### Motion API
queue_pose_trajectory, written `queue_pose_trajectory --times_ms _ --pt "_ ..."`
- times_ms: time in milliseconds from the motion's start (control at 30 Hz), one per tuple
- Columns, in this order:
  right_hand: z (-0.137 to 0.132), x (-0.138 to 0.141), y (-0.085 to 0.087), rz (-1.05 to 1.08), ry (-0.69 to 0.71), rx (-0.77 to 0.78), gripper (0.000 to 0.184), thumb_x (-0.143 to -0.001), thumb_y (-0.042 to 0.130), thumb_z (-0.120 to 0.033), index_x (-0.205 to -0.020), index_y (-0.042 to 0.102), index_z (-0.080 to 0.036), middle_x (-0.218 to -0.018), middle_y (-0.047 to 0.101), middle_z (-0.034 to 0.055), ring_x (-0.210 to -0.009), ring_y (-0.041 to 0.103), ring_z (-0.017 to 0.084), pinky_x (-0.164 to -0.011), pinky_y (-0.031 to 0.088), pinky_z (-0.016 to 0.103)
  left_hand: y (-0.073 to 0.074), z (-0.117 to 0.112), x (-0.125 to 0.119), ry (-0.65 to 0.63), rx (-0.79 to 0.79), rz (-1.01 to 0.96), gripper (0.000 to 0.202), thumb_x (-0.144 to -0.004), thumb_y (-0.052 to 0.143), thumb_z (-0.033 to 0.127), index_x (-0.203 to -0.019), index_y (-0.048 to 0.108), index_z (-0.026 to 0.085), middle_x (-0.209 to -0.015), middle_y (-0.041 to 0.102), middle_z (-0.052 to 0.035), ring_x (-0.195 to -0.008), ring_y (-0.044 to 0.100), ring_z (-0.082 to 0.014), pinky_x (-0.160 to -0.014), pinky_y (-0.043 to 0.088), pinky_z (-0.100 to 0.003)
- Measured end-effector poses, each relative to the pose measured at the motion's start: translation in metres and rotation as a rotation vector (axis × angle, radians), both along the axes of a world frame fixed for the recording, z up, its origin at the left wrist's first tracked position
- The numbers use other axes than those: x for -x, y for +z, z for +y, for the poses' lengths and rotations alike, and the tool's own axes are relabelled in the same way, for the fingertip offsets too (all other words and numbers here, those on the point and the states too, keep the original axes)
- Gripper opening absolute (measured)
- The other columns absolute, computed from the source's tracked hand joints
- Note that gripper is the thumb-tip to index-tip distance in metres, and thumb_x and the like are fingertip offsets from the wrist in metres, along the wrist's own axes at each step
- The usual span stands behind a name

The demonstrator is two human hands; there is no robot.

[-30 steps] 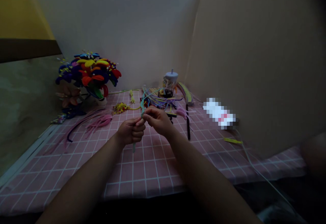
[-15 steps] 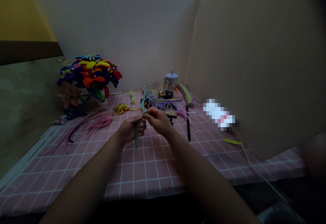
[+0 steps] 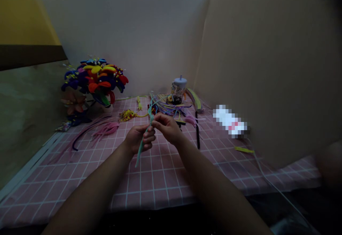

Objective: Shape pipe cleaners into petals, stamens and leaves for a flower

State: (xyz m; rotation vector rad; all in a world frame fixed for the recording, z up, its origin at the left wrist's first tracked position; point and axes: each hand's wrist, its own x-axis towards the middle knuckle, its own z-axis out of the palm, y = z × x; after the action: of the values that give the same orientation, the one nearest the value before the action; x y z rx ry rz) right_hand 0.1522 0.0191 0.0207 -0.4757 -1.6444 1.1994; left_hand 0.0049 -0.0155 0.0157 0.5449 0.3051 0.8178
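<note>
A: What are the fingers doing?
B: The left hand [image 3: 140, 138] curls around some pale green strands [image 3: 139, 155] at the centre of the frame; the right hand [image 3: 167, 126] pinches them just above, between thumb and forefinger.
A: Their shape?
B: Slender and bendy. A straight tail slants down below the left hand, and thinner loops rise above the pinch.
A: And around them?
B: A knobbly yellow-and-red cluster [image 3: 127, 115] just left of centre; beyond the hands, a heap of thin, many-coloured stems [image 3: 167, 108] beside a rounded cup [image 3: 176, 91] with a pale lid.
A: Farther out?
B: Limp pink strips [image 3: 107, 128] at centre left, then a bouquet [image 3: 99, 85] of rounded petals, plush-looking — red, orange, yellow, deep purple. A straight black stick [image 3: 197, 131] lies right of centre. Under it all — pink cloth [image 3: 145, 187] with a white grid.
</note>
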Motion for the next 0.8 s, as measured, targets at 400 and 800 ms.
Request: queue_pose_trajectory --times_ms 400,800 --pt "0.0035 -0.0027 0.0009 -0.092 -0.045 -0.110 0.026 -0.077 0.058 -0.038 -0.066 0.063 -0.015 -0.069 0.053 0.0014 -0.071 0.049 0.012 -0.070 0.039 0.026 -0.0077 0.0034 -0.0002 0.072 -0.083 0.056 0.022 -0.084 0.043 0.025 -0.064 0.047 0.016 -0.047 0.032 0.0045 -0.040 0.040 -0.0101 -0.040 0.040 -0.023" --pt "0.0045 0.0013 -0.0058 -0.057 -0.088 0.017 0.023 -0.074 0.060 -0.036 -0.067 0.053 -0.016 -0.064 0.053 -0.0008 -0.063 0.047 0.010 -0.063 0.040 0.025 -0.0043 0.0023 -0.0037 0.067 -0.130 0.100 0.018 -0.082 0.048 0.026 -0.068 0.049 0.015 -0.049 0.037 0.0048 -0.044 0.044 -0.0105 -0.049 0.045 -0.027"
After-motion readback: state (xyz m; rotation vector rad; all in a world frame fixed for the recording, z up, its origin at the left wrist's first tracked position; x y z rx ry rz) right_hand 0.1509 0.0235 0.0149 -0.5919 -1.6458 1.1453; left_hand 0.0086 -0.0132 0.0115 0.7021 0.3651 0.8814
